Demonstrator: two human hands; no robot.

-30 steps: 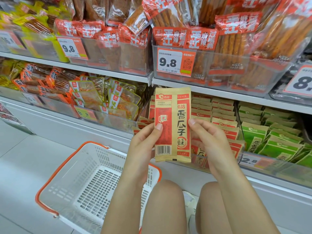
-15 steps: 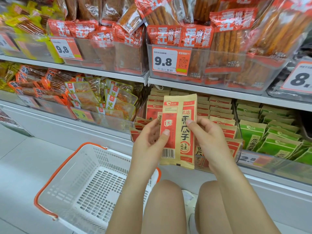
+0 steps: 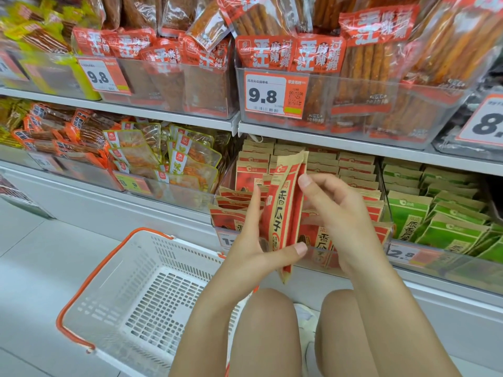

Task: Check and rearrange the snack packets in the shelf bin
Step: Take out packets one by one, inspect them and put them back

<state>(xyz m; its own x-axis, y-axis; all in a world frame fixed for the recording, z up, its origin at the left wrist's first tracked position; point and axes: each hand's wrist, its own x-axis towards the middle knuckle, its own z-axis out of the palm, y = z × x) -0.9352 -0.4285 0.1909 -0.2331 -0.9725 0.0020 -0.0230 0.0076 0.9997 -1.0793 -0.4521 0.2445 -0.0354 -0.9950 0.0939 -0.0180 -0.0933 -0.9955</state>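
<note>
— Packet [image 3: 283,210] first: where does it sit against the hands?

— Between them. It is a red and tan seed packet, standing nearly edge-on to the camera, long axis upright with a slight lean, top corner up near the shelf lip and bottom corner hanging below the bin's front wall.

— Who has it?

— The left hand [image 3: 253,248] grips it low down, thumb across the near face, fingers behind. The right hand [image 3: 334,213] is at the upper edge with fingers loosely curled; whether it pinches the packet or only brushes it, I cannot tell.

— And the bin?

— The shelf bin [image 3: 307,251] lies straight ahead, just behind the packet, on the lower shelf. Rows of matching red packets [image 3: 353,170] stand in it, faces toward the aisle.

— So the next move?

— My guess: turn the packet face-forward and slide it away from the body into a row. The left hand is the carrier and the nearer one; the right seems better placed to part the rows.

— Anything else near?

— A white basket [image 3: 130,292] on the floor to the left, and green packets [image 3: 435,213] in the neighbouring bin.
</note>
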